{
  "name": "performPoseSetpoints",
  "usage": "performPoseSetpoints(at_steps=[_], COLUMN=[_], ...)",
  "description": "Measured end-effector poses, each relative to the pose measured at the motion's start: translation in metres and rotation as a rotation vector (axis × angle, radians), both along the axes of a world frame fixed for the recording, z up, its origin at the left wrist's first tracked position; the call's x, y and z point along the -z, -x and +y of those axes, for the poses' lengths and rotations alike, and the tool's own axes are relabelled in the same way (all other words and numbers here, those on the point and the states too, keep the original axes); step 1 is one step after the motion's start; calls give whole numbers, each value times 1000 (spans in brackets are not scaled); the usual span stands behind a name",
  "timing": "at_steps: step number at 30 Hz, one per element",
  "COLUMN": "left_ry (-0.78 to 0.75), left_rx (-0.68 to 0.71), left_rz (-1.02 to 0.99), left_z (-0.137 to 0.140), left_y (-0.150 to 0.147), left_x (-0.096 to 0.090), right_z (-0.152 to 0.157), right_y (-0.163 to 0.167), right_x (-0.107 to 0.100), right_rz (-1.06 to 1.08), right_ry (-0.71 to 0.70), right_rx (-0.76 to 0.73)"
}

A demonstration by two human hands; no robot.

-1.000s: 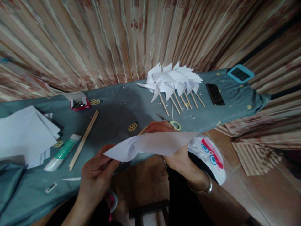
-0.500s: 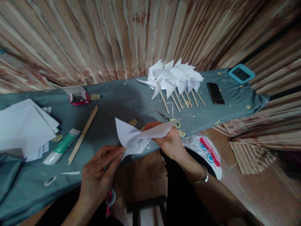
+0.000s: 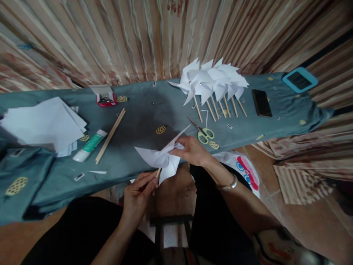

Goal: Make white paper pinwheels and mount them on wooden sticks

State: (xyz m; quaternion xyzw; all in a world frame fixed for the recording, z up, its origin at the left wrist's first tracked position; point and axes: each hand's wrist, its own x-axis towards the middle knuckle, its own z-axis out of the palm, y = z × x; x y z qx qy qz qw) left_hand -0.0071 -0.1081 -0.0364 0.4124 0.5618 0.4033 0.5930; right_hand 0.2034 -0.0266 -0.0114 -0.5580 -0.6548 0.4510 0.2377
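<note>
A white paper pinwheel (image 3: 164, 158) is held over the table's front edge. My left hand (image 3: 140, 189) is closed round its wooden stick (image 3: 158, 172), just below the paper blades. At the blades' right side my right hand (image 3: 191, 150) pinches a paper blade between thumb and fingers. Its fingertips are partly hidden by the paper. Green-handled scissors (image 3: 205, 135) lie just beyond my right hand, blades pointing up and left. Several more white pinwheels (image 3: 211, 82) rest overlapping at the back of the table, sticks toward me.
On the blue-grey tablecloth (image 3: 138, 110) lie white paper sheets (image 3: 46, 121), a glue tube (image 3: 90, 145), loose wooden sticks (image 3: 110, 136) and a red box (image 3: 106, 99) of small metal pieces. A phone (image 3: 261, 103) and a blue-framed timer (image 3: 300, 80) stand to the right. A curtain (image 3: 124, 40) hangs behind.
My left hand has moved right and down to the stick under the blades. The pinwheel has turned to show its front more. My right hand has shifted slightly on the blades. The view has shifted.
</note>
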Motion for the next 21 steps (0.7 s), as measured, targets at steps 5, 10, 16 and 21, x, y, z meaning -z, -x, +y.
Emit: performPoseSetpoints(at_steps=[5,10,16,21], left_ry=[130,228,348,459], left_rx=[-107,-187,-248,-237], left_rz=[-135,-234,-298,-368], left_z=[-13,-17,-18,-16], left_y=[-5,-9,-14,-16], left_x=[14,21,18,14], right_z=[12,29,41,52], right_y=[11,23,34,39], right_x=[-15,-29,-35,-40], right_rz=[-286,-553,-761,-806], right_ry=[39,54,4,2], right_rx=[-184,-383,-557,-690])
